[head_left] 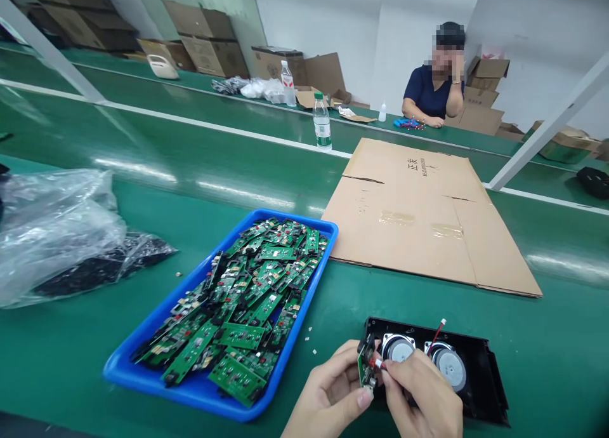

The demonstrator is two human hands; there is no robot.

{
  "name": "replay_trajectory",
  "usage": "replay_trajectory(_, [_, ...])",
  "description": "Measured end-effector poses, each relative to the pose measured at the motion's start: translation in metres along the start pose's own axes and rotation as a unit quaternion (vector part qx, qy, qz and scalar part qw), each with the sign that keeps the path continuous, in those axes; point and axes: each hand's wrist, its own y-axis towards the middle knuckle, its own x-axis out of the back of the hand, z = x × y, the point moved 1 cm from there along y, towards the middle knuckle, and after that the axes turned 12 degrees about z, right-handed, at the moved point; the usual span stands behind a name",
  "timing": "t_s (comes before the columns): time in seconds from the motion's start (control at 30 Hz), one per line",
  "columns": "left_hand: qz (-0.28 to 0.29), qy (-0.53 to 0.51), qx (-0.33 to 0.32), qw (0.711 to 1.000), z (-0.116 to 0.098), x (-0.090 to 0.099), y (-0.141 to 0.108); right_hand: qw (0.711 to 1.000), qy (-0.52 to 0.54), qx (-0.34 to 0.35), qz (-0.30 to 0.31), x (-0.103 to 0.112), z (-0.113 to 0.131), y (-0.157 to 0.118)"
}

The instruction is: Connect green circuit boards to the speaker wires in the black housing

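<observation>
My left hand (332, 393) grips a small green circuit board (365, 364) by its edges, holding it up on end. In my right hand (423, 390), thumb and forefinger pinch a white wire connector (380, 364) with a red and a dark wire, right at the board's face. Whether the plug sits in a socket I cannot tell. Behind and below both hands lies a black speaker housing (485, 374). Two round speakers, the right one (451, 368) more exposed, are set in it. A second red wire with a white plug (443, 322) sticks up between them.
A blue tray (111, 368) heaped with circuit boards stands to the left. Flattened cardboard (413, 203) lies beyond the housing. Clear plastic bags (57, 228) are at far left, a water bottle (322, 130) further back. A person (432, 95) sits across the bench.
</observation>
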Motion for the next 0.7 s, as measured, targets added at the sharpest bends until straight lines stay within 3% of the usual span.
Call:
replay_trajectory(0.27, [0.016,0.016,0.004,1.0,0.0,0.0,0.001,1.0,0.004,0.009,-0.004,0.0,-0.002,0.0])
replay_trajectory(0.43, [0.072,0.08,-0.003,0.994,-0.003,0.007,-0.001,1.0,0.001,0.023,0.011,0.0,-0.003,-0.003])
replay_trajectory(0.53, [0.106,0.136,0.011,0.985,-0.007,0.011,-0.004,0.999,-0.012,0.025,-0.037,-0.003,-0.003,-0.006])
replay_trajectory(0.7, [0.105,0.178,0.012,0.978,-0.01,0.01,-0.007,0.994,-0.038,0.024,-0.096,-0.011,0.0,-0.008])
